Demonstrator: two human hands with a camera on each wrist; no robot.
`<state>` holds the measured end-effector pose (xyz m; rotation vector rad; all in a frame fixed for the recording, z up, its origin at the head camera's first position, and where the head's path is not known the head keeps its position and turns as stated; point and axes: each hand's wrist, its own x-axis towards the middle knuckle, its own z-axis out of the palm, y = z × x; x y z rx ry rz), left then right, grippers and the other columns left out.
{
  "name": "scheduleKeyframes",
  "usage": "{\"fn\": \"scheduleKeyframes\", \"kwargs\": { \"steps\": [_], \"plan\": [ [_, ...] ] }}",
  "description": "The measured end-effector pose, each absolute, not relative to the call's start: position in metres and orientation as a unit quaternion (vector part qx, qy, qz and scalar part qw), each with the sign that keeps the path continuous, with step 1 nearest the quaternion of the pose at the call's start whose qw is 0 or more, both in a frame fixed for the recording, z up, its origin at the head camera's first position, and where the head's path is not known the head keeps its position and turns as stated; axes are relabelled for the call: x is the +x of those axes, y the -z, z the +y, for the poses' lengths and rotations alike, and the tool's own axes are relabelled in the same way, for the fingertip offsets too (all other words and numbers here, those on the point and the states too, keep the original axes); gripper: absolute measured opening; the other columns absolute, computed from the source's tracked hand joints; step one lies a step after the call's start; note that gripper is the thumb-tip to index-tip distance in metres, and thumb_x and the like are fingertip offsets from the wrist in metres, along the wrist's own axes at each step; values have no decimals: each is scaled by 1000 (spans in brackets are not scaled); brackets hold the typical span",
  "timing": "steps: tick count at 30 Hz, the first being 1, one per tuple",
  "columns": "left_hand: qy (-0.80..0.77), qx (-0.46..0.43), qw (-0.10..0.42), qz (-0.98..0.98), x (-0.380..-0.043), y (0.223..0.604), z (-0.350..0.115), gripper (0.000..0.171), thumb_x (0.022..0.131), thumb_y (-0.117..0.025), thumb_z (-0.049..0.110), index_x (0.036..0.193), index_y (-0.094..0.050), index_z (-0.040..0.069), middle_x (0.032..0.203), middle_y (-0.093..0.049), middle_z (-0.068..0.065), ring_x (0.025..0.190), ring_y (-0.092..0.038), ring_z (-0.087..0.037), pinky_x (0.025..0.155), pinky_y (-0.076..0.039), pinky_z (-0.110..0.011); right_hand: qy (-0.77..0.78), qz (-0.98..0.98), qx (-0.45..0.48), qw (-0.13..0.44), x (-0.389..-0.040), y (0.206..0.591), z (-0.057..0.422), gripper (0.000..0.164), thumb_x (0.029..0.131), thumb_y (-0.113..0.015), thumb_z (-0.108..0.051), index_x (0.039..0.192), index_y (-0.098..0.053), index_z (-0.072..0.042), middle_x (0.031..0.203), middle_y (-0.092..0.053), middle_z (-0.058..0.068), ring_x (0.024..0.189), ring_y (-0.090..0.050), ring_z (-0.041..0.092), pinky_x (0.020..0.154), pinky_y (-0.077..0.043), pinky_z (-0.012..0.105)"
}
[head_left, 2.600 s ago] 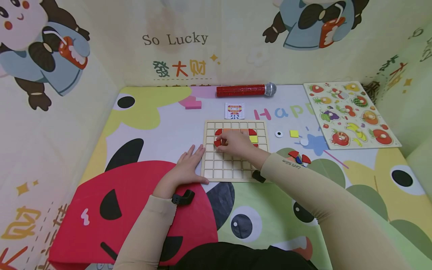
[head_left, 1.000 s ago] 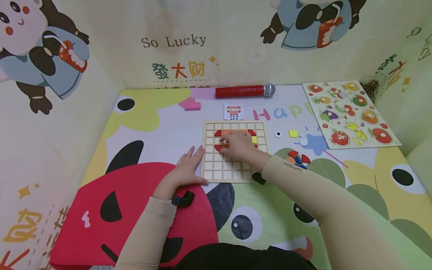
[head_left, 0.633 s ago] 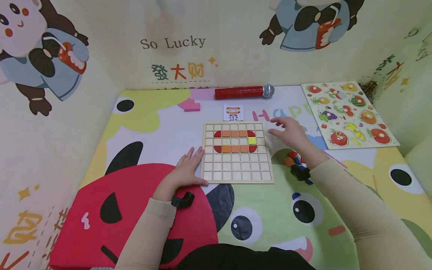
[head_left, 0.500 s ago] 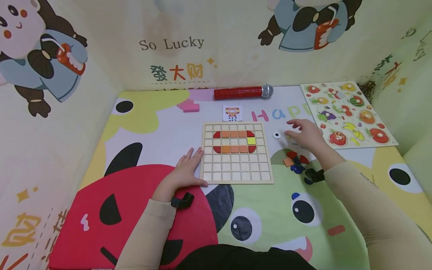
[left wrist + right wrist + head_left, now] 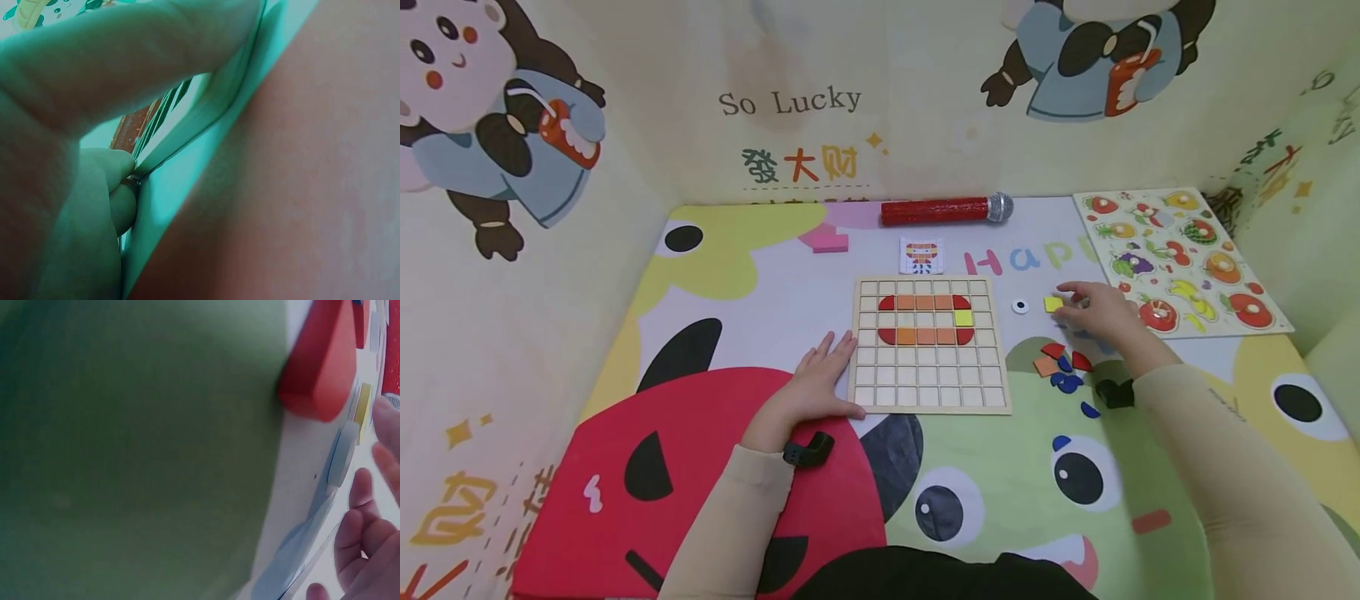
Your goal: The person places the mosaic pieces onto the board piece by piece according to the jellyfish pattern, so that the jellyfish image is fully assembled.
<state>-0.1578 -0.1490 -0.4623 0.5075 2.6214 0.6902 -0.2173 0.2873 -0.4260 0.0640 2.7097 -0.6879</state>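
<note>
My left hand (image 5: 818, 385) rests beside the wooden grid board (image 5: 925, 404), straight fingers and thumb along its left edge. In the left wrist view a finger (image 5: 144, 62) lies against the board's side. On the board, red rounded corner pieces (image 5: 887, 336) end two rows of orange squares (image 5: 925, 302); a yellow square (image 5: 963, 317) sits at the right between them. My right hand (image 5: 1101, 315) is over the table to the right, thumb and fingertips right at a loose yellow square (image 5: 1053, 304). The right wrist view shows these fingers apart, near a white disc (image 5: 344, 453).
A black-and-white eye disc (image 5: 1019, 306) lies right of the board. Nearer me are loose red (image 5: 1081, 361), orange (image 5: 1045, 366) and several blue pieces (image 5: 1066, 382). Behind stand a pattern card (image 5: 921, 256) and a red microphone (image 5: 936, 211); a fruit puzzle board (image 5: 1187, 258) is at the right.
My right hand, which pinched a red piece over the board, has let it go in the lower row's left end and moved right to the loose yellow square. The left hand stays put.
</note>
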Motion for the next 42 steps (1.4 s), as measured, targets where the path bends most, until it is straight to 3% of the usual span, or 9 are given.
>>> {"fn": "scheduleKeyframes", "kwargs": {
  "steps": [7,13,30,34,37,42],
  "plan": [
    [-242,180,186,935,-158,461,-148,114,59,-80,43,147,-10,20,154,-9,2,141,4,-23,112,-6,-50,238,949,19,206,-218,430,293,57,89,-52,-42,134,-41,-10,127,-42,24,109,-38,39,88,-26,60],
    [-244,180,191,934,-158,461,-149,114,59,-80,43,147,-10,20,154,-9,2,141,4,-24,112,-6,-51,238,950,25,202,-220,431,291,51,88,-52,-40,130,-45,-11,125,-44,23,109,-38,38,89,-23,60],
    [-247,178,190,933,-157,461,-148,114,59,-80,43,147,-10,21,154,-9,2,141,3,-24,112,-6,-51,251,955,32,156,-215,416,280,48,90,-51,-37,126,-48,-6,126,-48,22,113,-41,37,94,-16,59],
    [-248,178,186,934,-156,461,-148,114,59,-80,42,147,-11,21,154,-10,1,141,3,-25,112,-6,-51,269,954,15,131,-215,409,269,50,90,-51,-38,128,-47,-7,128,-45,21,116,-38,37,97,-19,60],
    [-251,178,185,933,-156,460,-149,114,59,-80,42,147,-11,20,154,-10,1,141,3,-25,112,-6,-52,279,955,-1,104,-215,405,253,48,89,-53,-38,127,-49,-8,126,-46,19,114,-39,36,95,-28,57],
    [-250,182,187,933,-156,459,-149,114,59,-80,43,147,-11,20,154,-9,2,141,3,-24,112,-6,-51,300,950,-19,82,-214,403,229,44,89,-56,-32,125,-52,-7,124,-49,18,112,-42,34,96,-28,54]
  ]
}}
